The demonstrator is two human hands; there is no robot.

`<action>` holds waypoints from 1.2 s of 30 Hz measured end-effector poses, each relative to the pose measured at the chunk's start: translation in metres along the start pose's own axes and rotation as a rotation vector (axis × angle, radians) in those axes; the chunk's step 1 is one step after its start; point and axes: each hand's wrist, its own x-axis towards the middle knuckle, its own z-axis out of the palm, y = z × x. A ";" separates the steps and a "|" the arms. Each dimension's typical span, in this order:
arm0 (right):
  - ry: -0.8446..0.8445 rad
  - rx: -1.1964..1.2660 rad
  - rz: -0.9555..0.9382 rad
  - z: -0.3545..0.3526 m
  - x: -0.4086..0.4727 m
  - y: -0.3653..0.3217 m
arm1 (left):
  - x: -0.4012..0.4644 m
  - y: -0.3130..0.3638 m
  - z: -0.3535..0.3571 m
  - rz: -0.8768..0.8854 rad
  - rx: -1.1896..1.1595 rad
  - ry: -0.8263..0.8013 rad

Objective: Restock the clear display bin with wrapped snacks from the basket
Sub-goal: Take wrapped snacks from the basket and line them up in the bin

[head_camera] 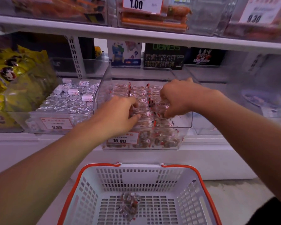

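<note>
The clear display bin (183, 122) sits on the lower shelf at centre, packed with rows of clear-wrapped brown snacks (143, 93). Both my hands are inside it, on top of the snacks. My left hand (118, 114) lies on the left rows with its fingers curled down into the wrappers. My right hand (173, 98) has its fingers curled round a bunch of wrapped snacks at the right side. Below, the white basket with an orange rim (199, 176) holds a small clump of wrapped snacks (129, 207) on its floor.
A bin of silver-wrapped sweets (68, 101) stands left of the display bin, with yellow bags (15, 75) further left. An empty-looking clear bin (217, 82) is on the right. A white shelf (136, 34) overhangs above. A price tag (122, 138) reads 10.80.
</note>
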 end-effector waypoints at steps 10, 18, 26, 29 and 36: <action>-0.087 -0.063 -0.091 0.015 0.007 -0.002 | -0.001 -0.010 0.006 0.041 0.003 -0.020; -0.022 -0.003 -0.051 0.018 0.012 -0.003 | -0.001 -0.010 0.006 0.027 0.001 -0.030; 0.016 -0.015 -0.032 0.012 0.001 -0.010 | 0.003 -0.016 0.012 0.014 0.079 -0.165; 0.062 -0.063 -0.011 0.014 0.000 -0.011 | 0.004 -0.015 0.012 0.020 0.067 -0.166; 0.022 0.046 -0.006 0.014 0.004 -0.013 | 0.005 -0.013 0.012 0.008 0.065 -0.184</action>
